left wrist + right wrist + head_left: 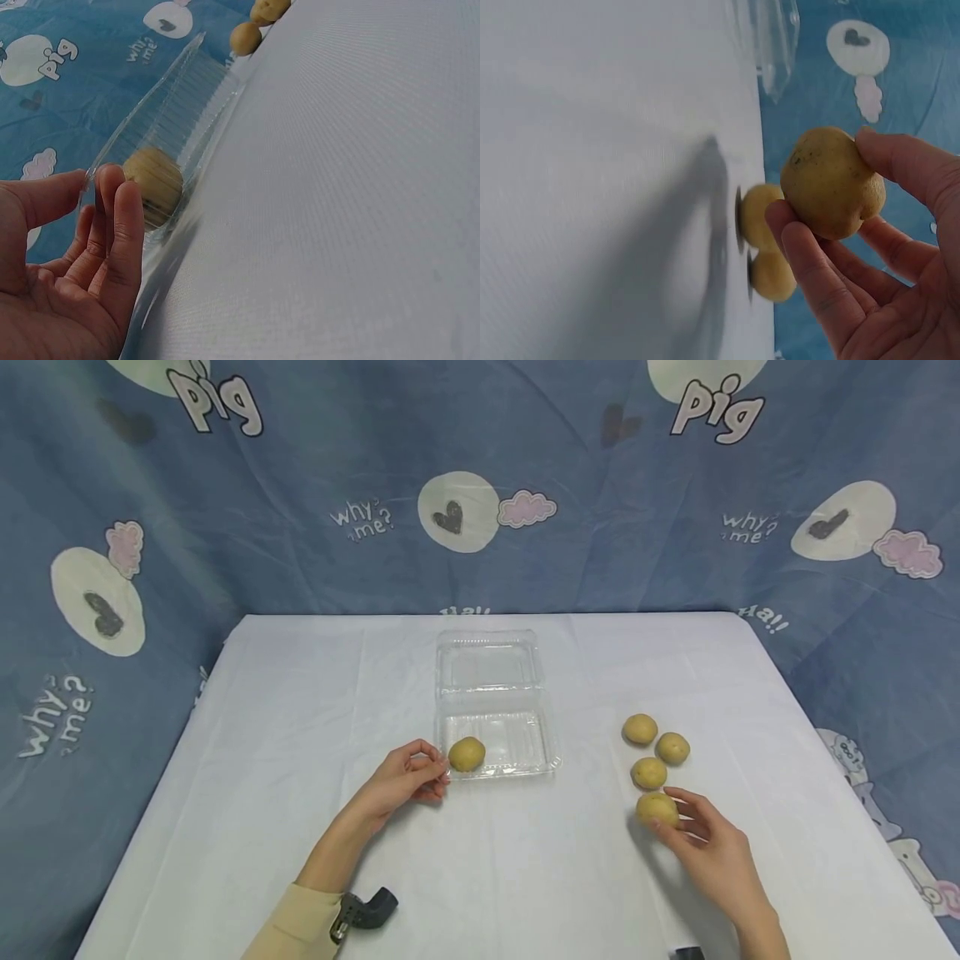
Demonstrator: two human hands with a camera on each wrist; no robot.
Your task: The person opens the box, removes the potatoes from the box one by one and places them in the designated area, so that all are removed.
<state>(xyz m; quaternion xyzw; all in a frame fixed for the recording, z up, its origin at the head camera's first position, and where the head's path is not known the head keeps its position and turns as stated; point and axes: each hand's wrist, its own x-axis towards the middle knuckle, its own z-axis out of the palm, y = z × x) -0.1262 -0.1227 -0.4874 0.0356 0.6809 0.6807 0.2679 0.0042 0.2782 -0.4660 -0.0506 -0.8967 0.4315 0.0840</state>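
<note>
A clear plastic clamshell box (pixel 517 739) lies with its lid folded back on the white table. One potato (pixel 467 754) sits in its near left corner. My left hand (pixel 408 779) pinches the box's left rim between thumb and fingers, which the left wrist view shows close beside that potato (pixel 154 187). On the right, my right hand (pixel 708 852) holds another potato (pixel 832 182) between thumb and fingertips. In the right wrist view this potato is off the table, its shadow apart from it. Just beyond it lie three more potatoes (pixel 648 773) in a loose group.
A white cloth covers the table (pixel 300 693). Behind and beside it hangs a blue printed curtain (pixel 315 460). A black wrist mount (pixel 365 912) sticks out from the left sleeve.
</note>
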